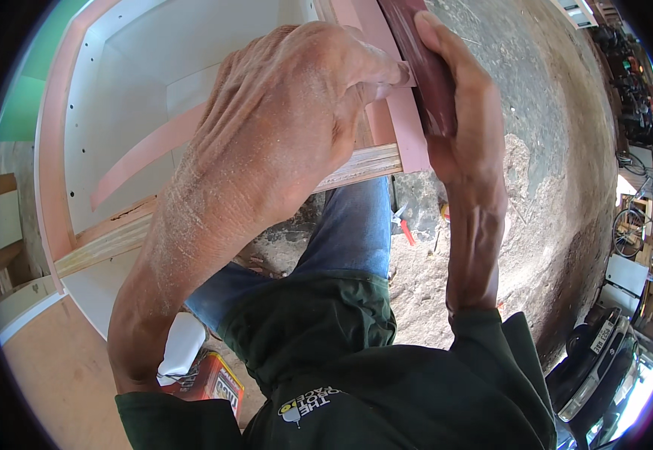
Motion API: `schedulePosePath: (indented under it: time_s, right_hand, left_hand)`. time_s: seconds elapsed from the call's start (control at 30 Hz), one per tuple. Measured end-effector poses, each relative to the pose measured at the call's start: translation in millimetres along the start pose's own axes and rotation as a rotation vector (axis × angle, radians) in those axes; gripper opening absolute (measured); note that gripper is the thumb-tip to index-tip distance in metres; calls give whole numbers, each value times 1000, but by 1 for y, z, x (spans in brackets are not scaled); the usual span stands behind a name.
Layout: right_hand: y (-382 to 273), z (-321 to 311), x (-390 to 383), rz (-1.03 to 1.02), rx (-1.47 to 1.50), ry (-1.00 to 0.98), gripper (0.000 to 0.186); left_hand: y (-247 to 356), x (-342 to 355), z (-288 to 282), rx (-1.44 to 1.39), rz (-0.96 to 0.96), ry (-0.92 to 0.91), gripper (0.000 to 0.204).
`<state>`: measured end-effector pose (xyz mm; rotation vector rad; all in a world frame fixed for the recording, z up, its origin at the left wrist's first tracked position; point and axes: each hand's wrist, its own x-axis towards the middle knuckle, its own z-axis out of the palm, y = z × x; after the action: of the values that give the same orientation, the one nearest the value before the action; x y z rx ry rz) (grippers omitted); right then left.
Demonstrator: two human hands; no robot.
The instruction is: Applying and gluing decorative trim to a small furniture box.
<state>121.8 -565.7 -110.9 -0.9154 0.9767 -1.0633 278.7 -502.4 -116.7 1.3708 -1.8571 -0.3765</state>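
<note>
A white cabinet carcass [131,71] with raw wooden edges lies before me. Along its right side, a pink facing strip [410,142] covers the edge. My left hand [281,112], dusted with pale powder, reaches over the carcass, index finger and thumb pinched on a thin pink strip. A curved loose length of pink strip [143,157] shows beyond the left wrist. My right hand [476,112] grips a glossy maroon block [430,82] from its right side, thumb on top. The block stands against the outer face of the pink edge, close to my left fingertips.
A red-handled cutting tool [404,229] lies on the rough concrete floor [551,142] past my knee. A red tin [210,384] and a white container [184,345] stand by my left leg. A bicycle [629,231] and a dark car [596,367] are at far right.
</note>
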Motion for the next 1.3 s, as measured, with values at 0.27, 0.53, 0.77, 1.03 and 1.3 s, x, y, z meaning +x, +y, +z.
schedulePosePath:
  time_s: [0.27, 0.53, 0.77, 1.03, 1.3]
  right_hand:
    - [-8, 14, 36, 110, 12, 15, 28]
    - [-6, -9, 37, -67, -87, -151, 26]
    - [-5, 1, 8, 87, -11, 45, 26]
    - [-4, -13, -32, -92, -112, 13, 39]
    - [-9, -45, -74, 46, -426, -51, 53]
  left_hand:
    - [4, 3, 4, -26, 20, -38, 18]
    - [6, 2, -1, 55, 19, -60, 21]
    - [5, 1, -1, 33, -9, -28, 21]
    - [1, 2, 2, 19, 2, -28, 21]
    - [-7, 1, 6, -20, 32, 1, 23]
